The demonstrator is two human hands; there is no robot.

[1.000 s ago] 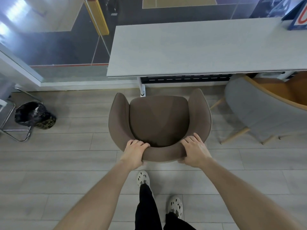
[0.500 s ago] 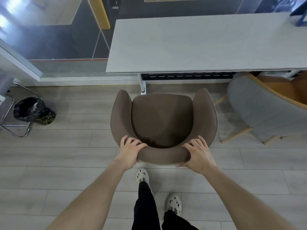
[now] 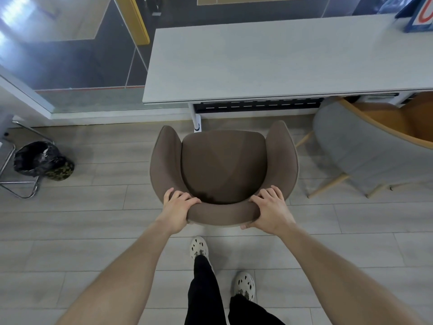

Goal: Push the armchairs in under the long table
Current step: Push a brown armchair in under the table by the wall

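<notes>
Both the left hand (image 3: pixel 179 208) and right hand (image 3: pixel 269 211) had tightened their grip on the back of the brown upholstered armchair (image 3: pixel 223 165), which had barely advanced ahead of them, stopping short of the long pale-grey table (image 3: pixel 269 57), so the push remained.

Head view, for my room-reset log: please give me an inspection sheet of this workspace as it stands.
surface: long table top bare but for a blue sign at its far right corner.
job's things: brown armchair stands short of the table, facing it, a white table leg just ahead; grey armchair at right, front partly under the table.
clutter: black-bagged bin on the floor at left.
grips: left grip and right grip both hold the brown armchair's backrest.
cables: nothing seen loose; a black tray runs under the table.
surroundings: pale plank floor; glass wall at left.
</notes>
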